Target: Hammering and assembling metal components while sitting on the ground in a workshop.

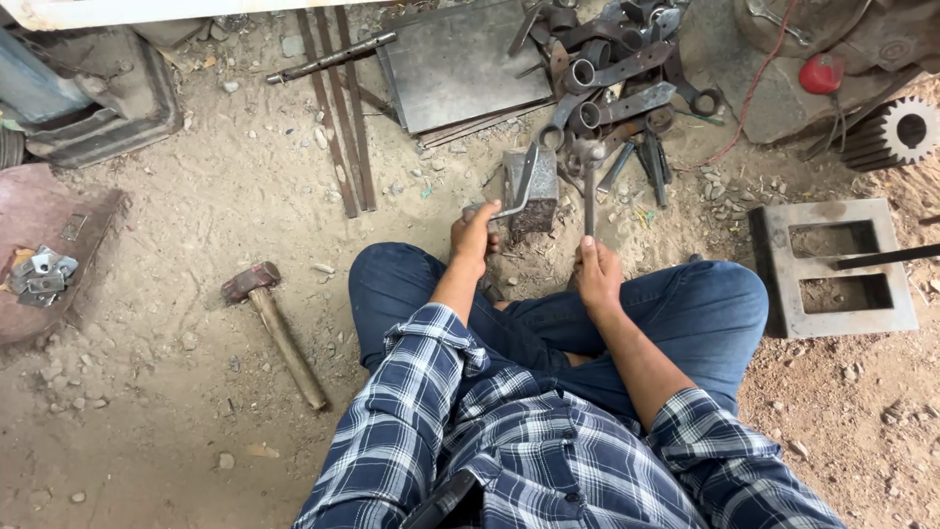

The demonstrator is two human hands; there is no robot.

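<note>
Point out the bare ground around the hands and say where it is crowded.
Bare dirt lies between the hammer and the flat bars, and in front of the hammer. Crowded: past the metal block by the left hand and right hand, the pile of bent pieces.

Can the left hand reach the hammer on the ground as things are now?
Probably yes. The hammer lies on open dirt on the person's left, with nothing between it and the left hand. But that hand now grips a bent metal strip and must first release it.
</note>
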